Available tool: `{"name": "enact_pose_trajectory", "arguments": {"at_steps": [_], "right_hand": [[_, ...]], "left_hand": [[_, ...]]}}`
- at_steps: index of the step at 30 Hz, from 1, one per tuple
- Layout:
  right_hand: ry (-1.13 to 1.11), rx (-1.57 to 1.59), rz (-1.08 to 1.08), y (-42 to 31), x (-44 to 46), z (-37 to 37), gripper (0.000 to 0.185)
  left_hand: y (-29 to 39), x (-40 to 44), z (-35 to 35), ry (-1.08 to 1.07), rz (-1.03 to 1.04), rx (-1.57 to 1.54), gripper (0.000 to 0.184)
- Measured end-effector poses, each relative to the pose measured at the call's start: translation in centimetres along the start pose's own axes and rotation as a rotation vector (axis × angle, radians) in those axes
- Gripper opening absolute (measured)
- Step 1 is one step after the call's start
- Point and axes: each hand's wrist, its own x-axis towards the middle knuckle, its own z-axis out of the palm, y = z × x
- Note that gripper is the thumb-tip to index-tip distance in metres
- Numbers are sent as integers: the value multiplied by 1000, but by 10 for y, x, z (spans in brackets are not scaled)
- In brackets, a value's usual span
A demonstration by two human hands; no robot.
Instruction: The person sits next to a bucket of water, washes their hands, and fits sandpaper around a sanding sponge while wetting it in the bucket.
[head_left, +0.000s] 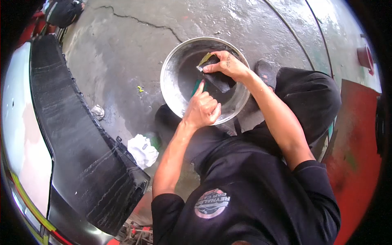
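A round metal basin [166, 92] stands on the floor in front of my legs, with dark liquid inside. Over it, my right hand [228, 67] is closed on a dark, curled sheet that looks like sandpaper [222, 83]. A yellowish-green piece [206, 59] shows by the fingertips of that hand. My left hand [202, 108] reaches over the near rim, its index finger stretched along a narrow green block [197, 87] and its other fingers curled. Part of the block is hidden beneath that hand, so its full shape cannot be made out.
At left stands a large black and white car panel [73, 130]. A crumpled white cloth [142, 151] lies beside it. A red panel [353, 163] is at right. Dark hoses [294, 34] cross the wet concrete floor [122, 53]. My shoe [265, 73] is right of the basin.
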Motion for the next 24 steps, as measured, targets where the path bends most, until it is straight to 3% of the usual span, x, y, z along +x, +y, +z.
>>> {"name": "enact_pose_trajectory", "arguments": {"at_steps": [3, 6, 9, 12, 16, 18, 19, 20, 21, 22, 24], "right_hand": [[-152, -200, -144, -8, -6, 8, 32], [-46, -394, -48, 10, -4, 16, 32], [68, -443, -91, 35, 4, 22, 59], [143, -231, -20, 49, 10, 24, 28], [-18, -208, 18, 12, 8, 0, 28], [-112, -335, -8, 2, 2, 1, 33], [-147, -415, -57, 10, 6, 8, 36], [-184, -497, -106, 8, 7, 17, 39], [-49, -784, -121, 10, 1, 30, 59], [-63, -818, -65, 17, 2, 36, 62], [-35, -844, -51, 29, 1, 41, 63]], "left_hand": [[-2, 0, 3, 58, 9, -23, 26], [-1, -3, 5, 49, -4, -51, 24], [3, -2, 0, 19, -43, -41, 23], [2, -1, 3, -34, -11, 36, 22], [-2, -3, 10, -209, -18, 273, 18], [-5, -4, 11, -264, -17, 367, 15], [-2, 2, 10, -518, -87, 406, 12], [-4, -2, 21, -443, -53, 416, 12], [-10, -10, 39, -367, -18, 427, 12], [-9, -10, 42, -293, 16, 436, 13], [-7, -14, 45, -448, -126, 362, 17]]}}
